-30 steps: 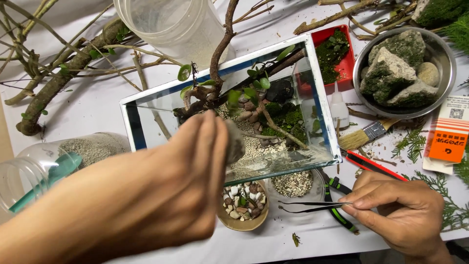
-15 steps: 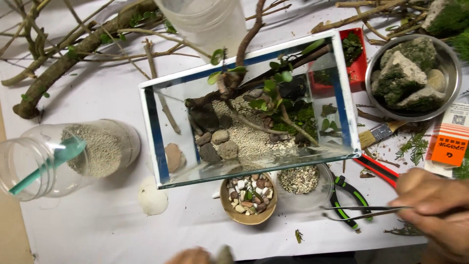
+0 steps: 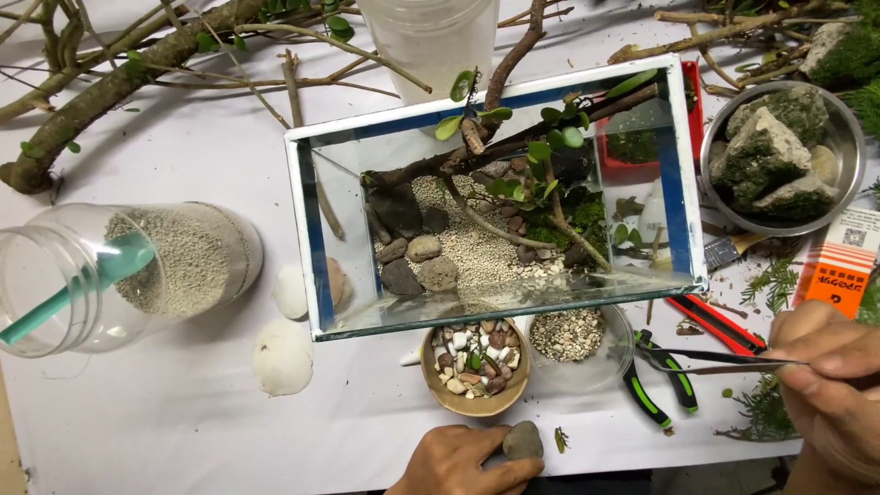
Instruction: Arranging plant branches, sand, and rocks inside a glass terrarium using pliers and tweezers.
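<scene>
A glass tank [image 3: 312, 238] stands in the middle of the white table, with pale gravel, dark stones [image 3: 417, 261], a branch with small green leaves [image 3: 495, 147] and moss inside. My left hand [image 3: 458, 463] is at the near table edge, fingers closed on a grey stone [image 3: 523, 441]. My right hand [image 3: 830, 376] at the right edge pinches thin black tweezers [image 3: 706, 362] that point left, toward the clear dish of fine gravel [image 3: 568, 335].
A brown bowl of mixed pebbles [image 3: 475, 362] sits in front of the tank. A lying plastic jar of sand with a teal scoop [image 3: 119, 275] is at left, white shells [image 3: 282, 356] beside it. A metal bowl of mossy rocks [image 3: 779, 156], pliers [image 3: 660, 385] and branches lie around.
My left hand has drawn back out of the tank to the near table edge, still holding the grey stone. My right hand with the tweezers has shifted right. The view has shifted.
</scene>
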